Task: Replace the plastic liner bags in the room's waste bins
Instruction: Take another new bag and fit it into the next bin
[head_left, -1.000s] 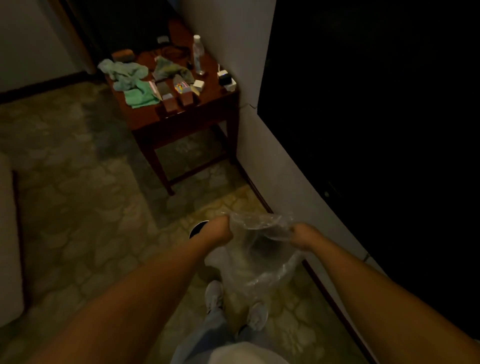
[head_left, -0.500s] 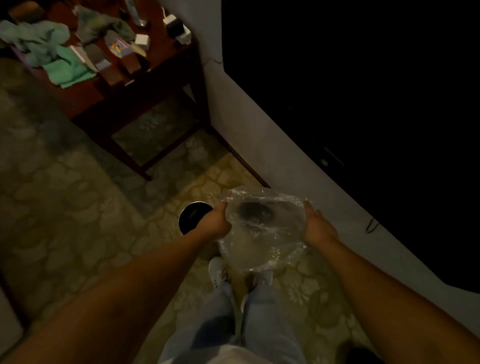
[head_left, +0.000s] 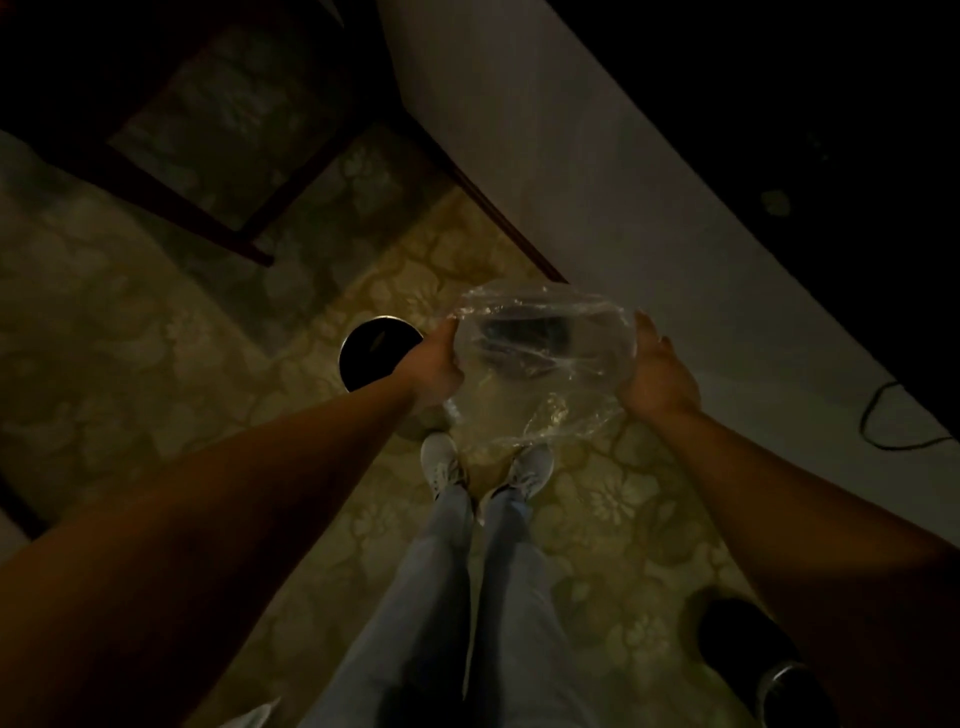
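From the head camera we look straight down at a clear plastic liner bag, held open in the air between our two hands. Our left hand grips the left side of the bag's mouth, fingers curled round the rim. Our right hand holds the right side, palm against the plastic with the fingers wrapped over the edge. The mouth is stretched into a wide oval between them, and the rest of the bag hangs down toward our white shoes.

A small round waste bin with a dark inside stands on the patterned carpet, just left of our left hand and partly hidden by the wrist. The bag is to the right of the bin, not over it.

At the far left the dark legs of a wooden table stand on the carpet. A pale wall runs along the right, with a dark cable lying at its base.
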